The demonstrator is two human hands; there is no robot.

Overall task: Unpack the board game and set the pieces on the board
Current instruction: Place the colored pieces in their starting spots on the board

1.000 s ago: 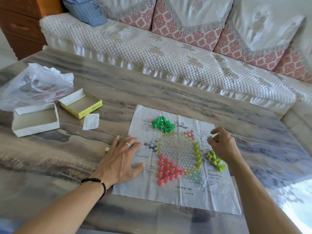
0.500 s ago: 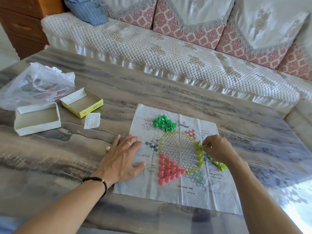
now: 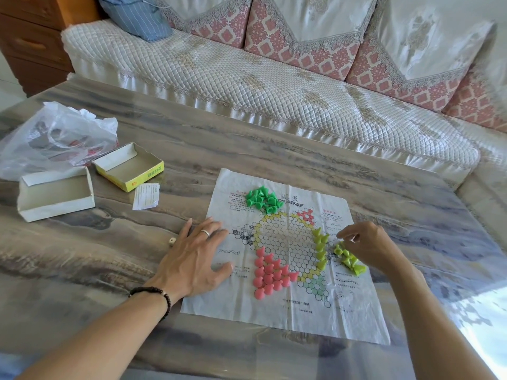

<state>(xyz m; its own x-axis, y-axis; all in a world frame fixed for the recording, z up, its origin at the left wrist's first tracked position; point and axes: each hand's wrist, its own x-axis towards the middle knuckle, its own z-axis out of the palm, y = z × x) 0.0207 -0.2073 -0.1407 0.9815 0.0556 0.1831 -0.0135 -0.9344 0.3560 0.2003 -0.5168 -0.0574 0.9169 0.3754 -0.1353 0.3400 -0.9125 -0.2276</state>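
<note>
pulled back right from the yellow-green row (image 3: 321,249), now over the loose yellow-green pile (image 3: 349,259) at the right edge of the paper board (image 3: 285,319): right hand (image 3: 370,246), fingers pinched together, whether on a piece cannot be told. row longer by one, probably. left hand (image 3: 192,259) flat, fingers spread, pinning the board's left edge to the bench (image 3: 247,144). pink pieces (image 3: 270,274) placed near left; green heap (image 3: 263,200) at far edge unsorted.
</note>
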